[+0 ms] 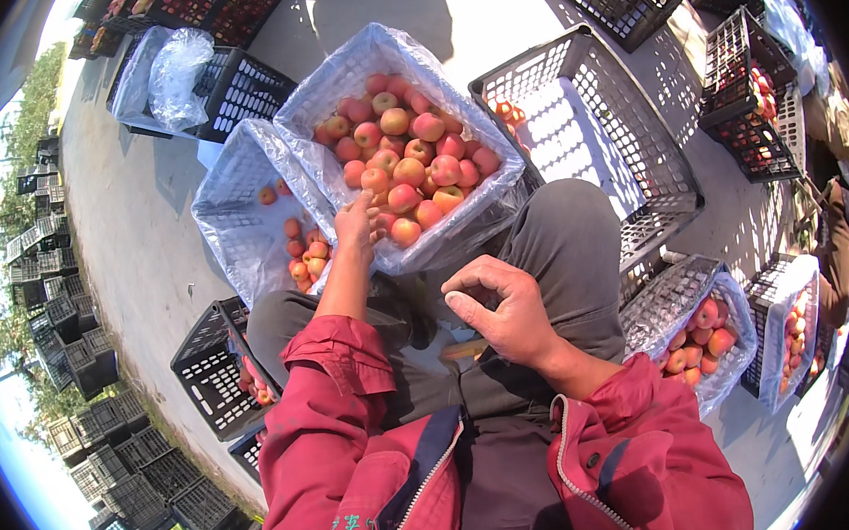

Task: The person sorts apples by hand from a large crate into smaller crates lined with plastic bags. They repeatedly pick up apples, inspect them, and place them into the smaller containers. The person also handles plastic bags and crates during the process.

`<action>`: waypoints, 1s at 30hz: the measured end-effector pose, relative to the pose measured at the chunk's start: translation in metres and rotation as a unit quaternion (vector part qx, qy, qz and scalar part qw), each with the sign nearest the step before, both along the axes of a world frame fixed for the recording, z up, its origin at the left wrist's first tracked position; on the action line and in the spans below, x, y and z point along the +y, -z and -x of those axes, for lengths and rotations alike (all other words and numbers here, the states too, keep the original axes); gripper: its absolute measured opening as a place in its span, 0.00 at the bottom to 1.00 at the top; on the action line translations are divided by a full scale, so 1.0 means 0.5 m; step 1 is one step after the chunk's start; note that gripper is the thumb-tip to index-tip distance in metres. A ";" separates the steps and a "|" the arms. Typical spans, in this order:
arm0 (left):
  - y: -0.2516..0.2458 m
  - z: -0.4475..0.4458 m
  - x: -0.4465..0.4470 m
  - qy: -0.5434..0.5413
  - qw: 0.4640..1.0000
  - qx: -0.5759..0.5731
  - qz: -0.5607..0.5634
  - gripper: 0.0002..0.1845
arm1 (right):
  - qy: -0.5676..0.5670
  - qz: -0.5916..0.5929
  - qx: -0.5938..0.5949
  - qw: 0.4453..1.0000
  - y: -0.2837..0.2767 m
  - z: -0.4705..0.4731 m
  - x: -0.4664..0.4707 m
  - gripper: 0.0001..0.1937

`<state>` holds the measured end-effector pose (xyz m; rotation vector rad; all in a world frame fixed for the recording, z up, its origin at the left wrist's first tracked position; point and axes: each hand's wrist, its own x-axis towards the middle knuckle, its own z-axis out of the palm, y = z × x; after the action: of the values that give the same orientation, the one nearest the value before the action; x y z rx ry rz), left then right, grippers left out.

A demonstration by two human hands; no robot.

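Before me stands a crate lined with clear plastic film, holding many red-and-yellow apples. My left hand is over its near left rim, fingers loosely apart beside the apples; no apple shows in its grip. Above my right thigh, my right hand is half curled, with a gap between thumb and forefinger and nothing visible between them. Left of the full crate, a second lined crate holds fewer, smaller-looking apples. Part of that crate is hidden behind my left arm and knee.
A black plastic crate with a few apples stands right of my knees. Lined apple crates are at the lower right, and a black crate is by my left leg. Stacked crates line the far left edge of the concrete floor.
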<state>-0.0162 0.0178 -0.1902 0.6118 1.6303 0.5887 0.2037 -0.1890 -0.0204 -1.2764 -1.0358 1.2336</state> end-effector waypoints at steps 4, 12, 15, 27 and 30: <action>0.020 0.009 -0.034 0.279 0.924 0.227 -0.130 0.30 | -0.007 0.046 0.039 0.998 -0.017 -0.001 0.005 0.06; -0.009 -0.053 -0.084 0.530 0.692 0.461 -0.170 0.25 | -0.027 0.031 0.004 0.999 -0.013 0.000 0.004 0.06; -0.014 -0.063 -0.078 0.548 0.677 0.459 -0.176 0.23 | -0.037 0.025 -0.013 0.999 -0.009 -0.003 0.003 0.06; -0.102 -0.047 -0.076 0.387 0.816 0.341 -0.261 0.33 | -0.014 0.034 0.041 0.998 0.031 0.014 0.001 0.09; -0.195 -0.064 -0.087 0.307 0.885 0.172 -0.305 0.33 | 0.000 0.050 0.085 0.995 0.045 0.021 0.001 0.09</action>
<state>0.0161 -0.0259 -0.0926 1.7085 1.4309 0.5238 0.1933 -0.1884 -0.0429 -1.2227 -0.8608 1.3827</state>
